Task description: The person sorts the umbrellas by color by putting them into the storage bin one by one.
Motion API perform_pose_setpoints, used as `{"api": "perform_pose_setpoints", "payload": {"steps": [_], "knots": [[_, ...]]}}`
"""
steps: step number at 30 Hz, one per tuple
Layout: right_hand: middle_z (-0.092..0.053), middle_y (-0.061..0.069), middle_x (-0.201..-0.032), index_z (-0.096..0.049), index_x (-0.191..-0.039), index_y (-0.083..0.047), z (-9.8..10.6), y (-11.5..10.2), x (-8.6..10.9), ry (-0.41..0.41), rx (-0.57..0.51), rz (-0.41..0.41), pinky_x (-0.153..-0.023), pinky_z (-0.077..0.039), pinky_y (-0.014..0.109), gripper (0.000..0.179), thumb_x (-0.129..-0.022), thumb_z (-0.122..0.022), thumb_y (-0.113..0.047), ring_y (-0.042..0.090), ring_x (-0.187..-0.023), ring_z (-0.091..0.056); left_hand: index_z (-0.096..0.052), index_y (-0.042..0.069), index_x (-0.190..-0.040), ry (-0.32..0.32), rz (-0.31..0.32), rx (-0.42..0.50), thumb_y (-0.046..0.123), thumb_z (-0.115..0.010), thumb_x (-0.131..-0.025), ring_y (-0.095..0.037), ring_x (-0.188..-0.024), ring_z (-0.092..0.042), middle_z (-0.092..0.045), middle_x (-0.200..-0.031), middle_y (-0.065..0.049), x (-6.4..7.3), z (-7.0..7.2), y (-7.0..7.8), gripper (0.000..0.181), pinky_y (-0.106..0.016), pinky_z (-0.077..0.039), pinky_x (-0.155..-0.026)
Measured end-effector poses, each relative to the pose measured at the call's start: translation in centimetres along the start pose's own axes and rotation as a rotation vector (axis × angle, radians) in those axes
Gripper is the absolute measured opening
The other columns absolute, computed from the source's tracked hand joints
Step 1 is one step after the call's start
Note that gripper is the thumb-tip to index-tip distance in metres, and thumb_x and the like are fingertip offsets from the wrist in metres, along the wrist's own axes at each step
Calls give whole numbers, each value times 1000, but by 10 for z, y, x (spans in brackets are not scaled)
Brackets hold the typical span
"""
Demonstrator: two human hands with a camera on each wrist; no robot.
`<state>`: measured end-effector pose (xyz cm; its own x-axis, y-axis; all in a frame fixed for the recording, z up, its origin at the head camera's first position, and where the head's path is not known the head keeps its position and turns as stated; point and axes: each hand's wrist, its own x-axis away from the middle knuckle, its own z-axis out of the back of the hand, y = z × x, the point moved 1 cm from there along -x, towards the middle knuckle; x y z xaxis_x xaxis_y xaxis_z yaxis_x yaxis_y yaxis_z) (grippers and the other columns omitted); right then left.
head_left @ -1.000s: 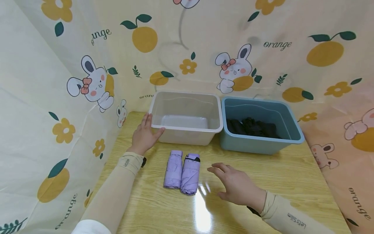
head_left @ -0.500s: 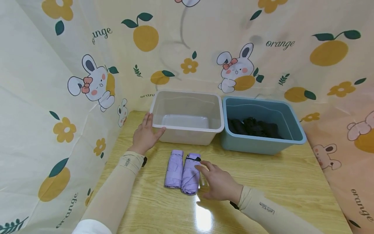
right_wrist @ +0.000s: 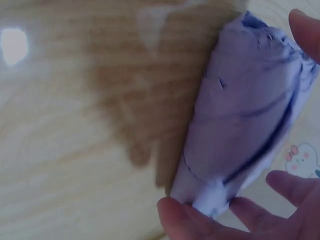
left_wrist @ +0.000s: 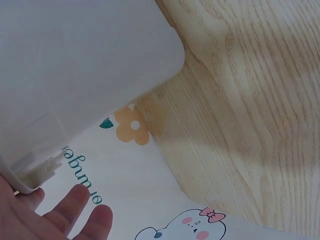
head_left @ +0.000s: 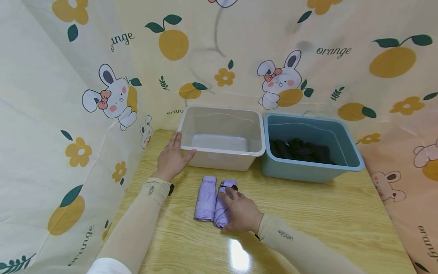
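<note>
Two folded purple umbrellas lie side by side on the wooden table in the head view: the left umbrella [head_left: 206, 199] and the right umbrella [head_left: 221, 209]. My right hand [head_left: 242, 212] grips the right umbrella, fingers at its upper end and thumb at its lower end. In the right wrist view this umbrella [right_wrist: 240, 105] spans the space between fingertips and thumb. My left hand [head_left: 172, 160] rests on the left front corner of a white bin [head_left: 222, 160], fingers along the side rim and thumb at the front. In the left wrist view, fingers [left_wrist: 75, 205] extend beside its rim.
A blue bin [head_left: 297, 171] stands against the white bin's right side and holds dark bundles [head_left: 301, 150]. Patterned sheets [head_left: 222, 49] rise behind and at both sides of the table [head_left: 325, 213].
My right hand has moved left from the table onto the right umbrella, covering part of it. My left hand stays at the white bin's corner. The head view has shifted slightly.
</note>
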<state>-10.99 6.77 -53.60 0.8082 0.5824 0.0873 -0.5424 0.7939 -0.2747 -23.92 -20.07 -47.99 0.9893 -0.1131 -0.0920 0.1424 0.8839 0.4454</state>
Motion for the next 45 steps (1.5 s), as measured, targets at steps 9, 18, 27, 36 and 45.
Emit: {"api": "perform_pose_setpoints", "payload": {"steps": [9,18,27,36,45], "knots": [[-32,36,-148,-45,-150,-9,-19,-1,-7,-18,-22,-60,-88,-53,51,113,-57,-94,-50,51,-109,-59,-5,4,-160,-23,1,-31,67,-44,-96,-49,-135,-37,-2,-166,-11,-1,-2,0,97,-59,-48,-90],[-39,31,-144,-53,-145,-11,-27,-2,-9,53,-66,-55,-89,-53,52,102,-57,-93,-44,52,-108,-59,-5,4,-160,-23,2,-36,69,-41,-96,-47,-138,-35,-1,-166,-10,0,-1,-1,98,-59,-47,-91],[-47,21,-127,-56,-140,-11,-34,-4,-9,95,-120,-77,-78,-56,43,97,-54,-94,-32,44,-104,-59,-6,3,-160,-20,2,-23,67,-45,-96,-46,-138,-35,-3,-166,-11,0,-1,-1,98,-60,-44,-95],[-46,18,-122,-55,-141,-11,-35,1,-5,92,-154,-72,-78,-55,44,96,-54,-93,-29,44,-106,-58,-5,3,-159,-28,-7,-16,67,-43,-97,-44,-141,-31,-2,-166,-11,0,-1,-1,97,-59,-44,-96],[-45,11,-121,-55,-141,-13,-32,3,1,76,-158,-49,-74,-53,35,99,-51,-93,-29,27,-98,-57,-4,4,-160,-32,5,-16,67,-43,-97,-44,-142,-30,0,-166,-10,0,0,-3,97,-58,-43,-98]]}}
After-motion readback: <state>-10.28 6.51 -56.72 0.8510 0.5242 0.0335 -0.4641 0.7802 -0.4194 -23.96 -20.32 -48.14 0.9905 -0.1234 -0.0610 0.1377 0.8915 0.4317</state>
